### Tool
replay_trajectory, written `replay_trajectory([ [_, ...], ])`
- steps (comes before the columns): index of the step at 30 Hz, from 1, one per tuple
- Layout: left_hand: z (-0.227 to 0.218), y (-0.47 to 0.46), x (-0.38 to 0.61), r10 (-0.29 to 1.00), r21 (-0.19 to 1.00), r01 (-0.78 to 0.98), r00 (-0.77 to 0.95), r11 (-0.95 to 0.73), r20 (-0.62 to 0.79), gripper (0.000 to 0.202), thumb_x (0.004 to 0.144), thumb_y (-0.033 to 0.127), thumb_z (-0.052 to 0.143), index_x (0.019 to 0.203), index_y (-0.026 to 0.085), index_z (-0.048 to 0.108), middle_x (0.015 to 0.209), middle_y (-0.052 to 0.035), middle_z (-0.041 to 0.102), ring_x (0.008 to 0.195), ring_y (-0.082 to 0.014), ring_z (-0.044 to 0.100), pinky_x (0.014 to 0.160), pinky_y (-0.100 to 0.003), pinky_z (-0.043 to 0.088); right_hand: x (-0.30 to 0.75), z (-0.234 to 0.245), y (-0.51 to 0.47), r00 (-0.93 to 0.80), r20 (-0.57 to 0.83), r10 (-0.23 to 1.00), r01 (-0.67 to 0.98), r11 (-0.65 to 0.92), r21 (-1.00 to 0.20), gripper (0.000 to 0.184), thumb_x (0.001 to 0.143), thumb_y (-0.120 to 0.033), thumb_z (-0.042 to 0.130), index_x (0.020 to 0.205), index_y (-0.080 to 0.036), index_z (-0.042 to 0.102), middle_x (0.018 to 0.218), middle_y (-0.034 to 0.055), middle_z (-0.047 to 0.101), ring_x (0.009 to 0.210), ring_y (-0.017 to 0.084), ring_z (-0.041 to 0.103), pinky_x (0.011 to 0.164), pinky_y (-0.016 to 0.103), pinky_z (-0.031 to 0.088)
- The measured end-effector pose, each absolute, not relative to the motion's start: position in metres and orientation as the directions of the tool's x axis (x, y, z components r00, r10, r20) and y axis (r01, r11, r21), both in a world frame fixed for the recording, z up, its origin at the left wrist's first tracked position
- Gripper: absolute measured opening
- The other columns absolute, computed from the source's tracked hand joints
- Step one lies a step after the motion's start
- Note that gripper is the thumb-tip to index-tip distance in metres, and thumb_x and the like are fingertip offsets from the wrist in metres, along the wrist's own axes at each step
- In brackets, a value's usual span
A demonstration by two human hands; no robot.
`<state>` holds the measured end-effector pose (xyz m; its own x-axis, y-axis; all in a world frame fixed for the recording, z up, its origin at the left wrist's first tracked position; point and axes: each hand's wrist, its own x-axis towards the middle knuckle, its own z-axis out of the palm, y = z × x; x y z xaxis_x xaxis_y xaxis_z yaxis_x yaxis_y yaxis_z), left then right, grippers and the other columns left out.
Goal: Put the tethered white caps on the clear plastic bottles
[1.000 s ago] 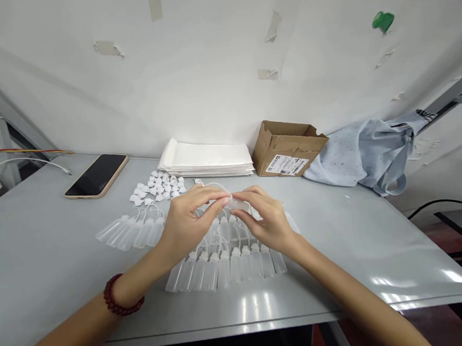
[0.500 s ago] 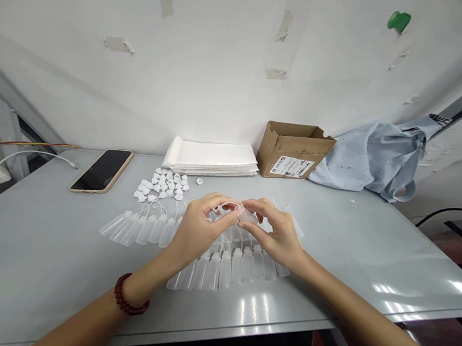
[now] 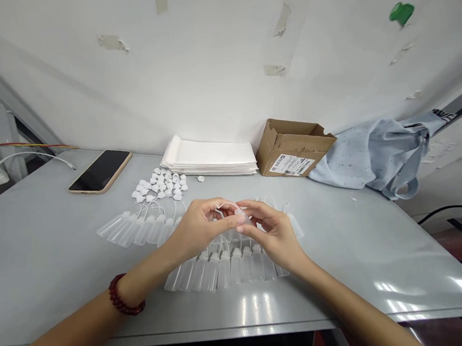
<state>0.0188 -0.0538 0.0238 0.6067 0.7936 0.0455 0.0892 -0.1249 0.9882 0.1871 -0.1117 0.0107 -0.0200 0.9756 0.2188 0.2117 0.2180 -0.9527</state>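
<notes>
My left hand [image 3: 199, 226] and my right hand [image 3: 271, 229] meet above the table, their fingertips pinching a small translucent plastic dropper bottle [image 3: 240, 216] with a thin white tube [image 3: 226, 206] looped from it. Fingers hide most of that bottle. Under my hands lies a row of similar bottles [image 3: 218, 271], their tubes partly hidden. Another group of bottles [image 3: 133, 229] lies left of my left hand. A heap of small white caps [image 3: 160, 185] sits farther back. A dark red bead bracelet [image 3: 123, 296] circles my left wrist.
A phone [image 3: 99, 171] lies back left, by a stack of white flat bags [image 3: 209, 158]. An open cardboard box [image 3: 295, 147] and a pale blue cloth bag [image 3: 373, 156] stand back right. The grey table [image 3: 381, 252] ends at a front edge.
My hands have drawn closer over the bottle rows, and the looped tube sits lower between them. The whole view has shifted slightly as my head moved.
</notes>
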Motion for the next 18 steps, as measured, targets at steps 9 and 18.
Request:
replay_trajectory([
  [9,0.024,-0.049,0.016,0.75,0.936,0.108,0.633,-0.335,0.195,0.014,0.084,0.032,0.062,0.092,0.024,0.071,0.088,-0.0002,0.066,0.084,-0.0161,0.055,0.073,-0.029,0.041,0.189,0.021,-0.111,-0.17,0.011,0.985,-0.047,0.003,-0.999,0.034,0.088,-0.042,0.057,0.113,-0.019,0.051,0.07,-0.001,0.063,0.053,0.011,0.055,0.047,0.024,0.038],
  [18,0.026,-0.017,0.003,0.875,0.769,0.502,0.459,-0.397,0.153,0.027,0.081,0.035,0.057,0.102,0.022,0.068,0.106,-0.0037,0.067,0.085,-0.02,0.058,0.074,-0.032,0.047,0.192,0.023,-0.107,0.01,-0.039,0.999,-0.102,-0.037,-0.994,0.026,0.086,-0.042,0.058,0.089,-0.016,0.057,0.071,-0.0015,0.055,0.053,0.006,0.038,0.05,0.023,0.029],
])
